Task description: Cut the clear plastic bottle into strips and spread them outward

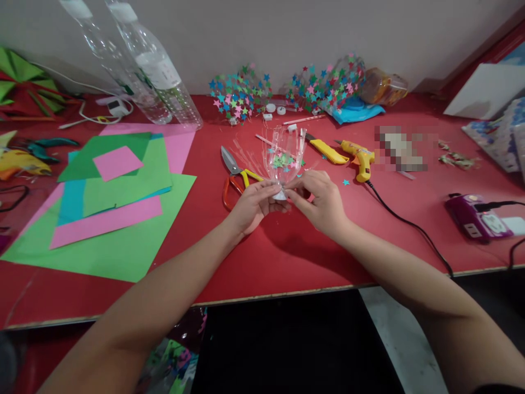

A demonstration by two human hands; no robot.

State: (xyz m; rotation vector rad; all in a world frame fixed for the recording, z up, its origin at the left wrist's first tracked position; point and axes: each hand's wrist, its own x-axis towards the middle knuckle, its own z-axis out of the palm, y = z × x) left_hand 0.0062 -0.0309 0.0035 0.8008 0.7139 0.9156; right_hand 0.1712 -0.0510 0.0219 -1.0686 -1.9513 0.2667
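Note:
Near the middle of the red table, my left hand point(258, 205) grips the neck end of a clear plastic bottle piece point(283, 156) cut into thin, splayed strips. A white cap-like base point(280, 195) shows between my fingers. My right hand point(320, 200) pinches at the same base from the other side; whether something small sits in that pinch is hidden. Small green and blue stars point(283, 160) show in and around the strips. Scissors with orange and yellow handles point(233, 169) lie just behind my left hand. Behind my right hand is a yellow box cutter point(328, 151).
A yellow glue gun point(359, 158) lies right, its cord running over the front edge. Coloured paper sheets point(172, 219) cover the left side. Tall plastic bottles point(158, 71), two star-covered pieces point(241, 93) and a blue packet point(356, 112) stand at the back. A purple power strip point(471, 219) sits far right.

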